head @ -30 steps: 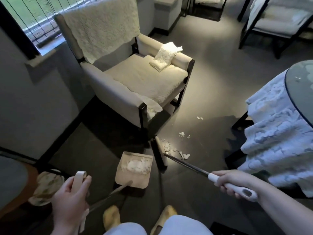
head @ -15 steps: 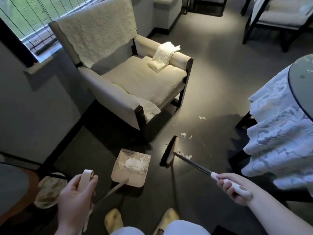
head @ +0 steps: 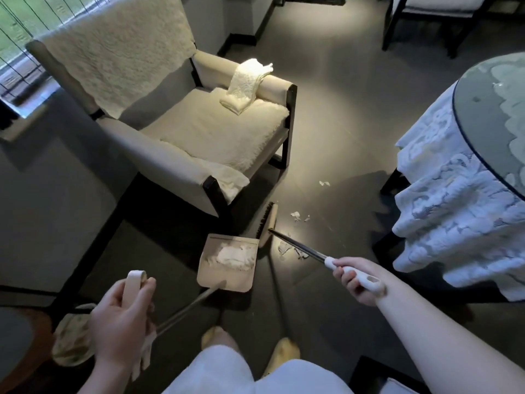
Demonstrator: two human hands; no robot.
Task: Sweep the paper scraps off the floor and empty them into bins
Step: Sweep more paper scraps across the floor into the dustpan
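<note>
A beige dustpan [head: 211, 275] sits on the dark floor before my feet, with a heap of white paper scraps [head: 233, 254] in it. My left hand [head: 122, 317] grips the beige top of the dustpan's long handle. My right hand [head: 355, 278] grips the white end of the broom handle. The broom head [head: 267, 223] stands just right of the dustpan's mouth, bristles facing left. Loose paper scraps [head: 295, 215] lie on the floor right of the broom head, with more paper scraps [head: 284, 247] under the broom shaft and one paper scrap [head: 324, 183] farther off.
A cream armchair [head: 181, 132] with a folded cloth [head: 247, 83] on its arm stands close behind the dustpan. A round table under a lace cloth [head: 454, 194] fills the right side. A small patterned bin or bag [head: 71, 339] sits at lower left. Dark chairs stand at the back.
The broom head has swung left from the scraps up to the dustpan's right edge. My right hand has drawn closer. The dustpan has stayed put with its heap.
</note>
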